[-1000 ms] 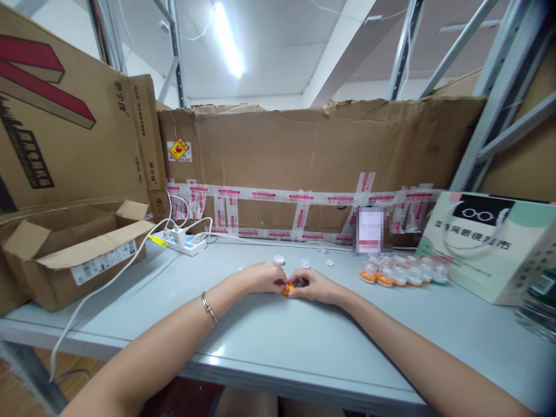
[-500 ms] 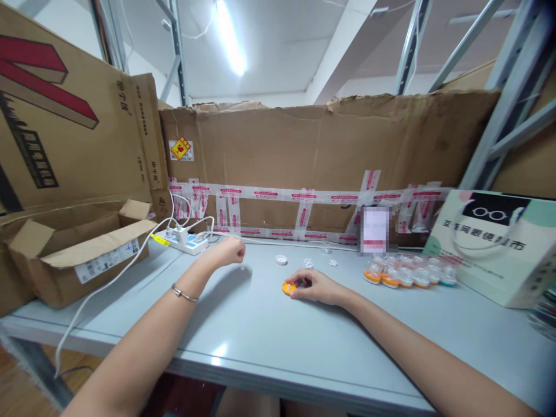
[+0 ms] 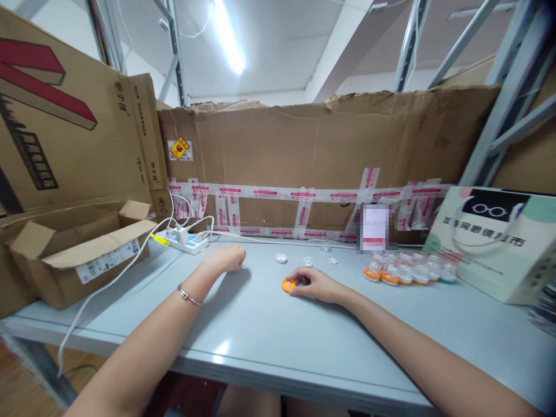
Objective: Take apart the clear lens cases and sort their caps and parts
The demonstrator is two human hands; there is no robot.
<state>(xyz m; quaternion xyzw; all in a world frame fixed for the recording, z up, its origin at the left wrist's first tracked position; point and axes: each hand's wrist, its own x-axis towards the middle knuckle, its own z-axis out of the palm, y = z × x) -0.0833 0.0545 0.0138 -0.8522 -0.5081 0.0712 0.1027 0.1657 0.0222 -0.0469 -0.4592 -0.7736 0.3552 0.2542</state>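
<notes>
A small round orange disc [image 3: 286,285] with a pale centre lies on the grey table. My right hand [image 3: 309,284] grips its right edge between thumb and fingers. To the left, my left hand [image 3: 232,258] is closed low over the table, its fingertips pointing down and largely hidden; whatever they hold cannot be made out. Beyond the hands sit a white round cap [image 3: 281,258], small white pieces [image 3: 308,262], another small white piece [image 3: 332,261] and a clear cup-like part [image 3: 325,246].
Several clear-topped round units with orange or green bases [image 3: 406,272] stand at right, beside a paper bag [image 3: 478,243]. A power strip [image 3: 186,240] with white cables and an open cardboard box [image 3: 87,255] occupy the left. Tall cardboard [image 3: 278,150] walls the back.
My left hand has come down closer to the tabletop, fingers still closed. My right hand stays in place on the orange disc.
</notes>
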